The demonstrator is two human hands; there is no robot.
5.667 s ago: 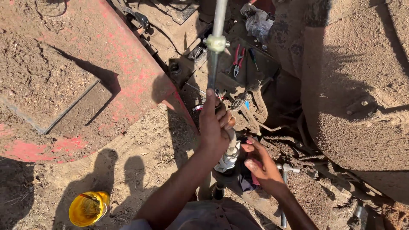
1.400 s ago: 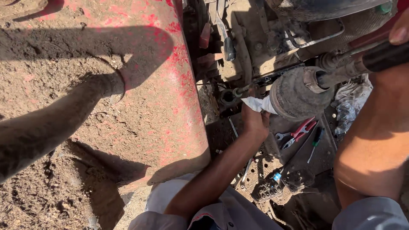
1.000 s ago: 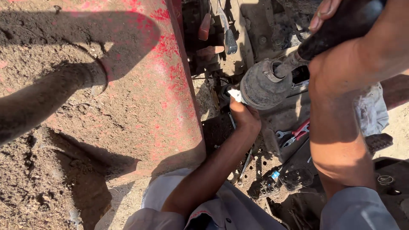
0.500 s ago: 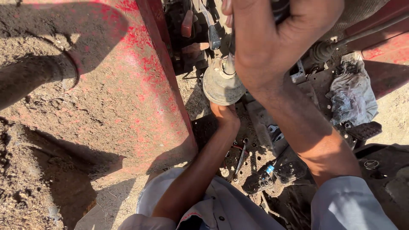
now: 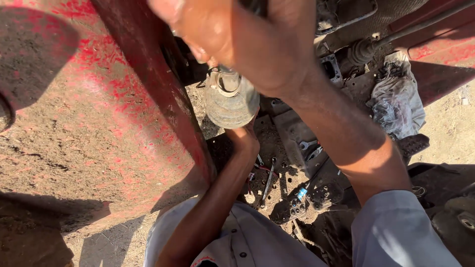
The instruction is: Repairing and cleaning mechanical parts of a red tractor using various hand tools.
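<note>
My right hand (image 5: 247,39) fills the top of the view, close to the camera and blurred. It is closed around the upper end of a dark shaft. Just below it hangs the shaft's dusty grey, bell-shaped housing (image 5: 230,101), held upright. My left hand (image 5: 245,139) reaches up from below and grips the bottom of that housing; its fingers are mostly hidden behind the housing. Both arms wear short grey sleeves.
A dusty red metal panel (image 5: 99,123) fills the left side. Wrenches (image 5: 267,183) and small tools lie on the dirty floor plate beneath. A grey rag (image 5: 401,99) lies at right near a rod with a joint (image 5: 366,47) and a black pedal (image 5: 413,143).
The shaft with its grey housing has swung from lying across the view to standing upright. My right hand has come closer to the camera; my left hand stays at the lower end.
</note>
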